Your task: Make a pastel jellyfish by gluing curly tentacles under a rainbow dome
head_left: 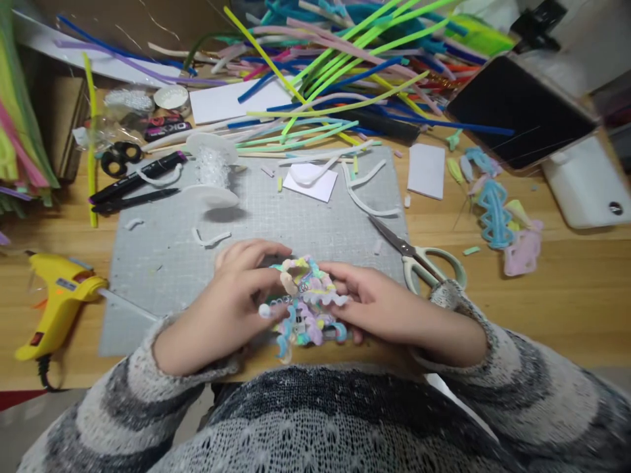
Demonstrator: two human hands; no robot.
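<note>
Near the front edge of the grey cutting mat (162, 276), a pastel pipe-cleaner craft (311, 309) is held between both hands. It mixes pink, lilac, blue, yellow and white fuzzy loops. My left hand (249, 289) grips its left side, with thumb and fingers curled about it. From the right, my right hand (365, 295) holds the other side, thumb in front and some fingers hidden beneath. Beyond the hands lie bent white pipe-cleaner pieces (211, 240). Scissors (419, 256) with pale handles rest to the right, blades partly over the mat.
A yellow hot glue gun (59, 302) lies at left. Behind it are black markers (138, 180) and a spool of clear thread (211, 171). Many coloured pipe cleaners (345, 59) are heaped at the back. A tablet (522, 112) leans at right near pastel pipe-cleaner shapes (495, 213).
</note>
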